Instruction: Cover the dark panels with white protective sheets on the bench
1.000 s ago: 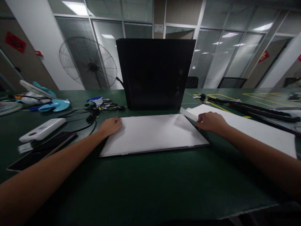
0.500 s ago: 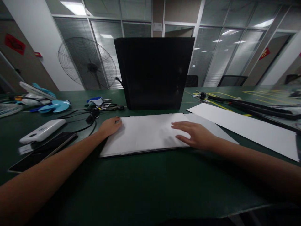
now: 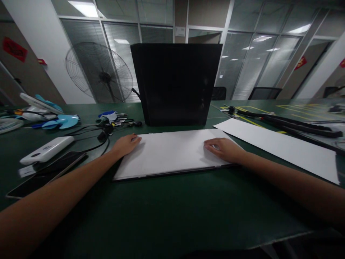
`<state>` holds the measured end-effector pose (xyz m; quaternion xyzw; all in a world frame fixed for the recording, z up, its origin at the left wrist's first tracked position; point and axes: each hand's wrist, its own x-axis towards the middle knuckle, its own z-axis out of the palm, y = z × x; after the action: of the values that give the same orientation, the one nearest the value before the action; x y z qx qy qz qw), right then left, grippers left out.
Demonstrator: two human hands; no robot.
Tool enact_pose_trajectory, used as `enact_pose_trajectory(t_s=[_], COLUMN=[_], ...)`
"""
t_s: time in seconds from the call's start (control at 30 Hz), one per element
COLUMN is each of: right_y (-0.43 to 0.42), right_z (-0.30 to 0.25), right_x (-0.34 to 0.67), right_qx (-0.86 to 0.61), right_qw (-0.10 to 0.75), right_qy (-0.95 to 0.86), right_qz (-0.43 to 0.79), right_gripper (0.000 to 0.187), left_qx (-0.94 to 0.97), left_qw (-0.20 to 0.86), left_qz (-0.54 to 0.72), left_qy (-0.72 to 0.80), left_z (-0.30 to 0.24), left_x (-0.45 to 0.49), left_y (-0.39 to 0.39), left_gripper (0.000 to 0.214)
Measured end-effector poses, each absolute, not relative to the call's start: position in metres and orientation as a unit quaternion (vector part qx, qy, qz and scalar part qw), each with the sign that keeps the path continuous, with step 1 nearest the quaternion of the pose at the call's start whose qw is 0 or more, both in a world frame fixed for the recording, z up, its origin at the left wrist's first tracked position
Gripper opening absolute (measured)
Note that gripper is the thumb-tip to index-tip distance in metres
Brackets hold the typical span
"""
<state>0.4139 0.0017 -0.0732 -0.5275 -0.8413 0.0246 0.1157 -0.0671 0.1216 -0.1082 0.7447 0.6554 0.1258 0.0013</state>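
A white sheet (image 3: 167,153) lies flat over a thin, dark-edged panel on the green table. At the panel's far left corner rests my left hand (image 3: 126,144), its fingers bent together over the edge and gripping it. My right hand (image 3: 226,149) lies on the right end of the sheet. Its fingers are curled, and thumb and fingertips come close together, leaving a small loop. Whether anything is pinched there cannot be made out. The wrist and forearm cover the panel's right corner. A second white sheet (image 3: 283,149) lies apart to the right.
A large black box-like object (image 3: 176,84) stands upright behind the panel. On the left are a white device (image 3: 47,149), a dark phone-like slab (image 3: 48,172), tangled cables (image 3: 104,133) and blue fan blades (image 3: 63,121). Black cable bundles (image 3: 291,122) lie at the far right.
My right hand has curled its outstretched fingers and moved slightly right. The white layer that stuck out past the panel's right end no longer shows there. My left hand stays nearly still.
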Motion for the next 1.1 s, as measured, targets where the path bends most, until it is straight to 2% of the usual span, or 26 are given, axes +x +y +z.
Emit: enact_pose_trajectory(t_s=[0.17, 0.3, 0.4, 0.57, 0.87, 1.1], right_y=[-0.008, -0.005, 0.005, 0.021, 0.024, 0.022], right_z=[-0.076, -0.077, -0.078, -0.082, -0.086, -0.087], right_x=[0.401, 0.406, 0.419, 0.442, 0.444, 0.441], right_qx=[-0.473, -0.485, -0.529, -0.603, -0.607, -0.587], right_qw=[0.146, 0.172, 0.17, 0.116, 0.07, 0.081], right_qy=[-0.861, -0.853, -0.831, -0.787, -0.789, -0.805], right_qz=[0.115, 0.091, 0.014, -0.061, -0.055, -0.044], right_gripper=[0.063, 0.057, 0.048, 0.047, 0.048, 0.049], left_qx=[0.741, 0.736, 0.735, 0.739, 0.738, 0.741], left_qw=[0.015, 0.009, 0.002, -0.006, 0.022, 0.025], left_qz=[0.115, 0.1, 0.098, 0.115, 0.15, 0.161], left_qy=[0.661, 0.67, 0.671, 0.664, 0.657, 0.651], left_z=[-0.103, -0.102, -0.104, -0.108, -0.112, -0.112], left_x=[-0.064, -0.064, -0.066, -0.071, -0.074, -0.075], left_y=[0.116, 0.117, 0.12, 0.126, 0.129, 0.129], left_gripper=[0.077, 0.082, 0.076, 0.054, 0.061, 0.056])
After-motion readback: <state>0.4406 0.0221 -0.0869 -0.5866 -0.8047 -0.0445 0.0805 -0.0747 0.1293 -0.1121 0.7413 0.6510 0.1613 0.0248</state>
